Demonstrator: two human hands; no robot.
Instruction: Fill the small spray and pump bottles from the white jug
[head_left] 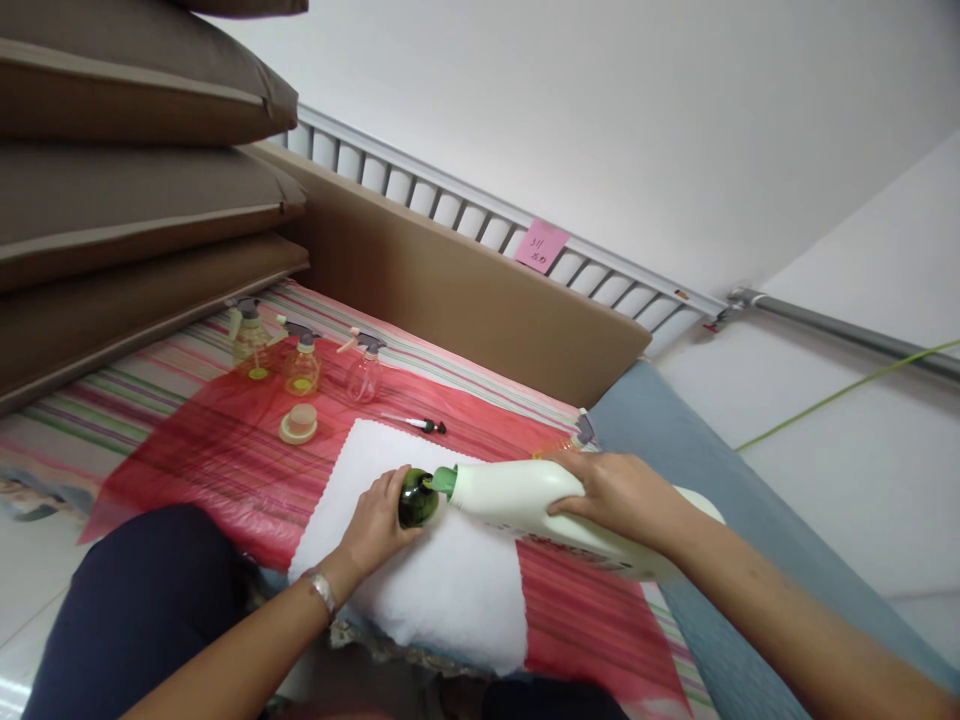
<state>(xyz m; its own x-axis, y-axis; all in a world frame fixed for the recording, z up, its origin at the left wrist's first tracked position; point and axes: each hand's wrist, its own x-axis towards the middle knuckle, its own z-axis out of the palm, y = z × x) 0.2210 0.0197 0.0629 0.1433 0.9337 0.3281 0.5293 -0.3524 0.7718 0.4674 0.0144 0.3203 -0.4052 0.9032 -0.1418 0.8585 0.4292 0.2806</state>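
Note:
My right hand (615,492) grips a large white bottle (517,492) tipped on its side, its green neck (444,481) pointing left. The neck meets the mouth of a small dark green bottle (416,497), which my left hand (373,525) wraps and steadies over a white cloth (442,590). A silver bracelet sits on my left wrist. Both hands are closed around their bottles.
Three clear spray bottles (301,358) stand at the back of a red plastic sheet (217,440) on a striped mat. A cream cap (299,423) and a small pen-like tube (416,424) lie nearby. Brown cushions (135,210) stack at left; a cardboard panel (465,290) stands behind.

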